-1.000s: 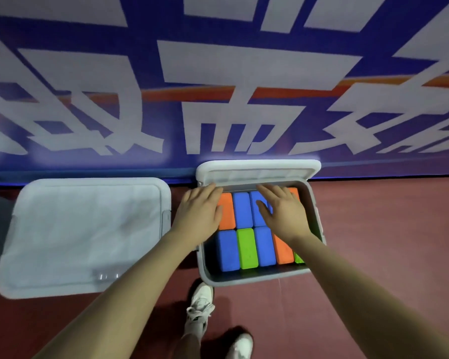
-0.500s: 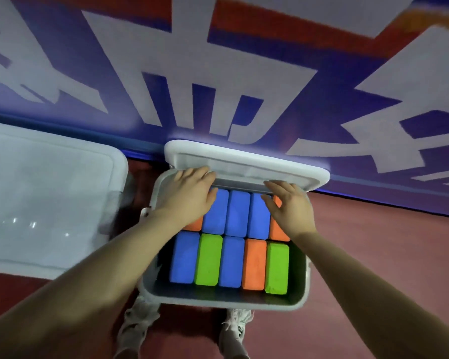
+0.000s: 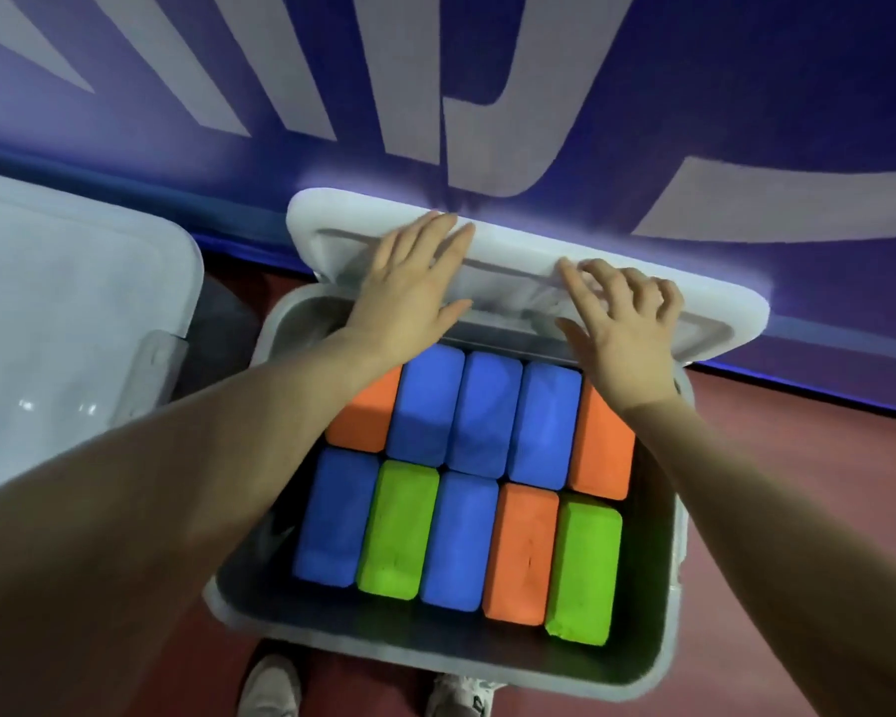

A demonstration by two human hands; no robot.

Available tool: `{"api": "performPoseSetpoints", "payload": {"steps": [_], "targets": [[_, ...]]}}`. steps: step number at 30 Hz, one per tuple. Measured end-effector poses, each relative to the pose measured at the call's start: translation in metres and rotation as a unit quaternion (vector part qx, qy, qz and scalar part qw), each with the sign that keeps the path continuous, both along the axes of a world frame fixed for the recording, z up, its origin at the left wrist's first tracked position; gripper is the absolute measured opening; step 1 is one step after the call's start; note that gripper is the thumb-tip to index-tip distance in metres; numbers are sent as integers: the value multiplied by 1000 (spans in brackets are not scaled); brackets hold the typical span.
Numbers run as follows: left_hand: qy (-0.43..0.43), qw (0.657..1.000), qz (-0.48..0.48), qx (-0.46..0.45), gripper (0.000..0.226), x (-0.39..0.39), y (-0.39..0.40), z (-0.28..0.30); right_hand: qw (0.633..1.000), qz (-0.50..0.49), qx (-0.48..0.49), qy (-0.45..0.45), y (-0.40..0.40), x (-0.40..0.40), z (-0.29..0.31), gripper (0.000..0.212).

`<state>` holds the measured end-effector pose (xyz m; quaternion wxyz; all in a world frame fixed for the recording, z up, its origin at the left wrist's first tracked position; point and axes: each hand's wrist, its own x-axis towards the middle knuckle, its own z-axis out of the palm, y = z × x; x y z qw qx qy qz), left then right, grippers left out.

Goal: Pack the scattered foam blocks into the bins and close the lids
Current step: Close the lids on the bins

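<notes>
Hands (image 3: 409, 282) now on lid (image 3: 518, 251), fingertips hidden

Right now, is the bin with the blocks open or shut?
Open. Its lid stands raised against the wall, both hands on it, and the blocks inside the bin show.

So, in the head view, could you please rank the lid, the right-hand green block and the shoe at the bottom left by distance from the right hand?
1. Lid: under the right hand, touching it.
2. Green block: near row, right end of the bin.
3. Shoe: on the floor, bottom left.
</notes>
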<state>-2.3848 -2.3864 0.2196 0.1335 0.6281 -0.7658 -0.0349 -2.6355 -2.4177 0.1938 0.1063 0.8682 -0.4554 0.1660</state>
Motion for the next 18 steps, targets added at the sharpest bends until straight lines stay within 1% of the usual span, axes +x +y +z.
{"api": "performPoseSetpoints", "payload": {"steps": [4,8,10,12,16,18], "targets": [[49,992,31,-112,54,-5,-12,-28,997,-17,-72,-37,-13,-4,-24,50],[66,976,74,-194,44,-11,-25,-44,990,-42,-102,-84,-23,5,-37,46],[73,971,80,-214,40,-11,-31,-46,986,-50,-103,-119,-29,8,-37,40],[71,969,72,-227,38,-9,-34,-44,984,-38,-96,-144,-33,11,-34,36],[36,966,78,-242,35,-8,-30,-32,982,-26,-106,-152,-29,12,-23,31],[37,964,91,-248,34,-8,-27,-20,980,-32,-113,-161,-28,14,-8,31]]}}
